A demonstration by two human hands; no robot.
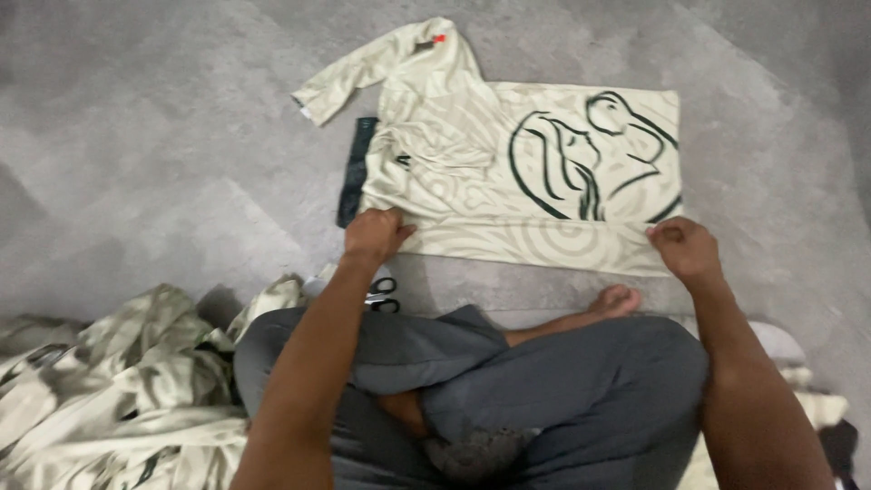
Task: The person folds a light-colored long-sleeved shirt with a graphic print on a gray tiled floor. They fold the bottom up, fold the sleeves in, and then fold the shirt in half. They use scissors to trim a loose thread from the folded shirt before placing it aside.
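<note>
Cream long-sleeved shirt lies flat on grey carpet, just ahead of the seated person's crossed legs in grey trousers. Long axis runs left to right across the view: collar end at the left, hem at the right edge, so the garment lies sideways to the person. One sleeve angles up and out to the upper left; collar area shows a small red tag. Fabric looks thin and smooth, with faint tone-on-tone swirls all over and a bold dark green line drawing on the right half. Body folded into a rough rectangle, slightly bunched near the shoulder. A dark, narrow strip of fabric peeks out from under the left edge. Left hand grips the near edge at the shoulder end, fingers curled onto the cloth. Right hand pinches the near corner at the hem end, fingers closed on the fabric. A bare foot sits just behind the near edge. Scissors lie on the carpet beside the left forearm. A rumpled pile of matching cream garments sits at lower left, soft and creased.
</note>
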